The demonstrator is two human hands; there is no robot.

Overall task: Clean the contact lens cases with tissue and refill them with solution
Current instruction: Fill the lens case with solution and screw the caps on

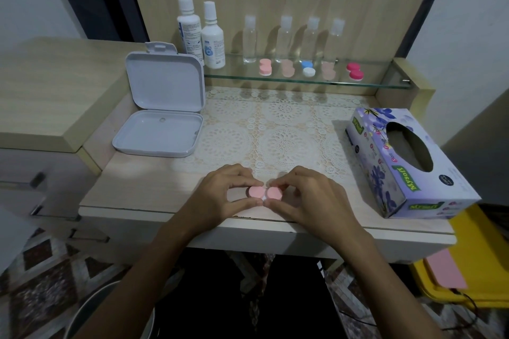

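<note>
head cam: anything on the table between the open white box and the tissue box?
Nothing stands there. In the head view, only the lace mat lies between the open white box and the tissue box.

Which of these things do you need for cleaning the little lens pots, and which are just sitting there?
For the job:
- pink lens case, held by left hand and right hand
- other lens cases on the glass shelf
- tissue box
- solution bottles

Just lying about:
- open white box
- clear bottles
- lace mat
</note>
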